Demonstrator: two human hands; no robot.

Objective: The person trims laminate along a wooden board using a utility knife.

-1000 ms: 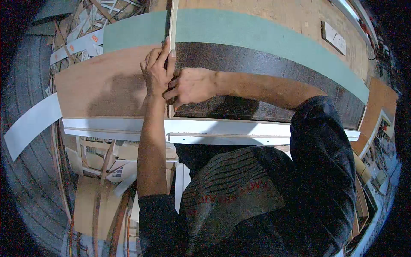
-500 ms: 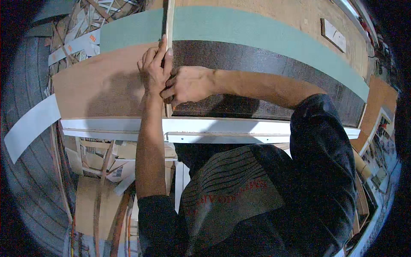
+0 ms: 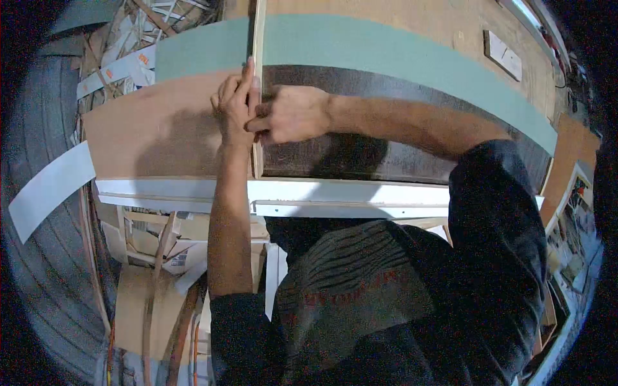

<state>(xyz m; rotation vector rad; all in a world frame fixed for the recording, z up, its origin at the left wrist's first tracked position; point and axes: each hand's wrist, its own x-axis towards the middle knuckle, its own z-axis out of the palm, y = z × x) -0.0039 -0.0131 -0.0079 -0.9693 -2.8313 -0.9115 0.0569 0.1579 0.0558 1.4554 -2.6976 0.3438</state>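
A narrow wooden strip (image 3: 259,45) stretches away from me across the boards. My left hand (image 3: 235,106) holds it, the index finger pointing along it and the thumb on its right side. Just right of that, my right hand (image 3: 296,114) is closed and somewhat blurred, its fingertips meeting at the strip beside my left wrist. What it grips, if anything, is hidden. Under the strip's right side lies a dark brown board (image 3: 412,103); to the left is a light brown panel (image 3: 141,128). A green band (image 3: 360,48) runs behind both.
White edging (image 3: 161,188) runs along the near side of the work surface. A small white block (image 3: 503,55) lies at the far right. Offcuts (image 3: 164,19) are heaped at the far left, and a white sheet (image 3: 51,186) juts out at left.
My right hand has shifted slightly away from me along the strip. The left hand keeps its hold on the strip. The whole view has moved a little.
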